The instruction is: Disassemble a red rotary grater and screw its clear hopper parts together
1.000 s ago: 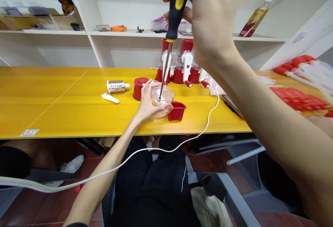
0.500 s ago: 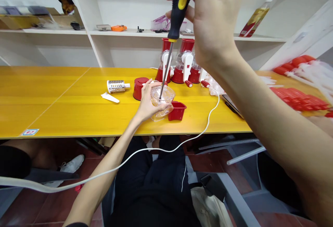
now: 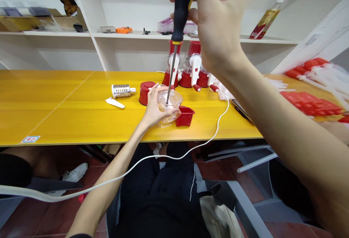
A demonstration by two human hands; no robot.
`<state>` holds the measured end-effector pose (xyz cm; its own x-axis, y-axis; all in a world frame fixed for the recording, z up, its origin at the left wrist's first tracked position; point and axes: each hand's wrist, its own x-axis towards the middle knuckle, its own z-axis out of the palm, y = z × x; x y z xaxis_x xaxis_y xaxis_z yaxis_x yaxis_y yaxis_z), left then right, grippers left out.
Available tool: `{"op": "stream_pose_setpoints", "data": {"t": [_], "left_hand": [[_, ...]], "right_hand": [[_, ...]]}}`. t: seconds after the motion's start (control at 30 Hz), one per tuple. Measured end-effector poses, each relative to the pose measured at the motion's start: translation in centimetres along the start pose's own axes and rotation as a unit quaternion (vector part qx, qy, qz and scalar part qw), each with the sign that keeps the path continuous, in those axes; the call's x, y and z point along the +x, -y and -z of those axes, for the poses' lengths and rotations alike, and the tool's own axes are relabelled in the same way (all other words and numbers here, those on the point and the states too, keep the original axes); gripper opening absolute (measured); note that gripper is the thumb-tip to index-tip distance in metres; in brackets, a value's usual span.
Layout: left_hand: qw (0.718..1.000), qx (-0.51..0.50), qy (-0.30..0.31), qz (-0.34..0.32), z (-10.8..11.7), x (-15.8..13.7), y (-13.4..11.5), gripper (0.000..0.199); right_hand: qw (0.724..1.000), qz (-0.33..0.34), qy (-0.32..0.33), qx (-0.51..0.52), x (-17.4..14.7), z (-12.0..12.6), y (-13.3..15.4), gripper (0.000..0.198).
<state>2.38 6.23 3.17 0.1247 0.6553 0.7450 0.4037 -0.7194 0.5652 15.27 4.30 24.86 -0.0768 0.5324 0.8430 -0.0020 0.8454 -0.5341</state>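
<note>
The right hand [image 3: 218, 16], raised closest to the camera, was wrapped around the dark, yellow-trimmed handle of a screwdriver [image 3: 180, 18], whose metal shaft slanted steeply downward. A white cable [image 3: 219, 125] crossed in front of the person's lap [image 3: 163, 179], passing over the left forearm in view and up onto the yellow tabletop [image 3: 76, 118].

At the table's near side, the left hand [image 3: 155, 106] gripped a clear plastic housing [image 3: 176, 100], thumb on the near side and fingers around the far side. The screwdriver's tip reached down into the housing's round mouth; what it met there was too small to tell. Just right of the housing stood a red plastic hopper [image 3: 185, 117]; behind the left hand sat a round red base [image 3: 145, 94]. Farther left lay a perforated metal grating drum [image 3: 121, 91] on its side, with a tapered white plastic piece [image 3: 115, 102] near it.

Beyond, red-and-white rotary graters [image 3: 195, 63] stood in a row at the back of the table. Red plastic parts [image 3: 311, 103] were heaped to the right. On the white shelf [image 3: 231, 38] behind, a bottle [image 3: 265, 19] leaned in view.
</note>
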Motion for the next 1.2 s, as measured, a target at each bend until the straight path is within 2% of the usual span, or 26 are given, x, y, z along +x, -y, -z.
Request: {"op": "stream_pose_setpoints", "data": {"t": [0.07,0.17,0.23,0.37,0.47,0.67,0.87,1.0,1.1,1.2], "left_hand": [[1.0,0.001,0.002,0.0,0.0,0.0,0.0,0.083],[1.0,0.001,-0.004,-0.003,0.0,0.0,0.0,0.083],[1.0,0.001,-0.008,-0.004,-0.1,0.0,0.1,0.083],[1.0,-0.001,-0.006,-0.002,-0.1,0.0,0.1,0.085],[1.0,0.003,-0.005,-0.002,0.0,0.0,-0.1,0.085],[1.0,0.006,0.002,0.0,0.1,0.0,-0.2,0.084],[1.0,-0.003,-0.003,0.004,-0.1,0.0,0.0,0.084],[1.0,0.004,-0.003,0.004,-0.1,-0.1,0.1,0.085],[1.0,0.008,-0.004,0.003,-0.1,-0.1,0.1,0.085],[1.0,0.003,0.0,0.005,-0.1,0.0,-0.1,0.085]], "right_hand": [[0.999,-0.032,-0.015,0.019,-0.1,-0.3,0.0,0.009],[0.997,-0.063,-0.034,0.014,-0.3,-0.5,0.5,0.025],[0.997,-0.068,-0.044,0.003,-0.3,-0.5,0.9,0.028],[0.998,-0.05,-0.041,0.019,0.0,-0.4,0.6,0.025],[0.996,-0.047,-0.065,0.038,0.3,-0.6,-0.1,0.011],[0.997,-0.046,-0.064,0.011,0.1,-0.7,0.1,0.036],[0.998,-0.031,-0.041,0.02,0.1,-0.5,0.3,0.022],[0.997,-0.038,-0.051,0.037,0.1,-0.8,0.0,0.006],[0.997,-0.055,-0.055,0.023,-0.2,-0.6,0.0,0.014],[0.999,-0.033,-0.036,-0.014,-0.3,0.1,-0.1,0.032]]}}
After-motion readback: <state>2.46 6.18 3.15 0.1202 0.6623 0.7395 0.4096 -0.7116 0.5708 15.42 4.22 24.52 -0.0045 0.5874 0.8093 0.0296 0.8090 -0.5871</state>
